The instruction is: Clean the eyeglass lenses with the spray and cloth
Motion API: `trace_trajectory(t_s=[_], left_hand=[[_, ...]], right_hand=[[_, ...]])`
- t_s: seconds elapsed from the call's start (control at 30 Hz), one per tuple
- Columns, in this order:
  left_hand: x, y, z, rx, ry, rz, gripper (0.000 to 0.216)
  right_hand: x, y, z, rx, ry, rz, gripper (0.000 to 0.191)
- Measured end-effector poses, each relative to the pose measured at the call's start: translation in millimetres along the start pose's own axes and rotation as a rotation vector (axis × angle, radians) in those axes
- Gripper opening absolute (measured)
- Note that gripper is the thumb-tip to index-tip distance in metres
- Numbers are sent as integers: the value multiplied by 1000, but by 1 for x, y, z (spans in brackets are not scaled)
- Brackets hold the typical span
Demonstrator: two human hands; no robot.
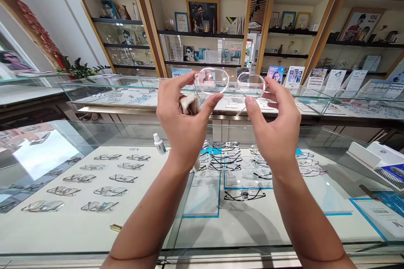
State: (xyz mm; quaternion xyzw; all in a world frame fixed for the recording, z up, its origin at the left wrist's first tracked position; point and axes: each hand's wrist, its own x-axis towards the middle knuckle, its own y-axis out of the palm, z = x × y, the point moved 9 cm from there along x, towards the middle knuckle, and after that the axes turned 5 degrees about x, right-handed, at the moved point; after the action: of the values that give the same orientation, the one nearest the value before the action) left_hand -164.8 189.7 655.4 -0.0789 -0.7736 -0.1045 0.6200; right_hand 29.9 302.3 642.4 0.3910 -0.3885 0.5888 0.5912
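A pair of eyeglasses point(232, 77) with clear rims and a thin metal bridge is held up level above the glass counter. My left hand point(186, 109) grips its left end between thumb and fingers. A crumpled pale cloth point(189, 104) is tucked in that same palm, its lower end hanging behind the wrist. My right hand point(277, 122) pinches the other end near the hinge, thumb by the lower rim. One temple arm shows below the lenses; the other is largely hidden by my fingers.
Under the glass counter point(151, 241) lie rows of eyeglasses point(110, 191) and dark frames point(244, 194). A small white bottle point(159, 144) stands behind my left forearm. At right sits a white and blue box point(383, 164). Another glass case point(142, 96) and wall shelves point(202, 33) stand beyond.
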Motion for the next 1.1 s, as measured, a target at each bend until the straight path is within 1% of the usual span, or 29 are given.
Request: trace_trajectory(t_s=[0.27, 0.4, 0.53, 0.67, 0.83, 1.0, 1.1], left_hand=[[0, -3, -2, 17, 14, -1, 56], [1, -6, -11, 92, 77, -29, 59], [2, -8, -15, 120, 106, -43, 58], [1, -7, -14, 132, 106, -29, 64], [0, -5, -11, 52, 80, -2, 66], [2, -5, -5, -42, 37, -30, 64], [3, -5, -4, -73, 31, -37, 65]], right_hand=[[-3, 6, -10, 11, 18, 30, 48], [-3, 9, -14, 21, 64, 46, 48], [-3, 12, -15, 49, 73, 63, 49], [-3, 12, -16, 63, 81, 64, 49], [-4, 12, -17, 41, 49, 70, 48], [-4, 13, -17, 31, 70, 72, 52], [-4, 11, -15, 46, 75, 49, 53]])
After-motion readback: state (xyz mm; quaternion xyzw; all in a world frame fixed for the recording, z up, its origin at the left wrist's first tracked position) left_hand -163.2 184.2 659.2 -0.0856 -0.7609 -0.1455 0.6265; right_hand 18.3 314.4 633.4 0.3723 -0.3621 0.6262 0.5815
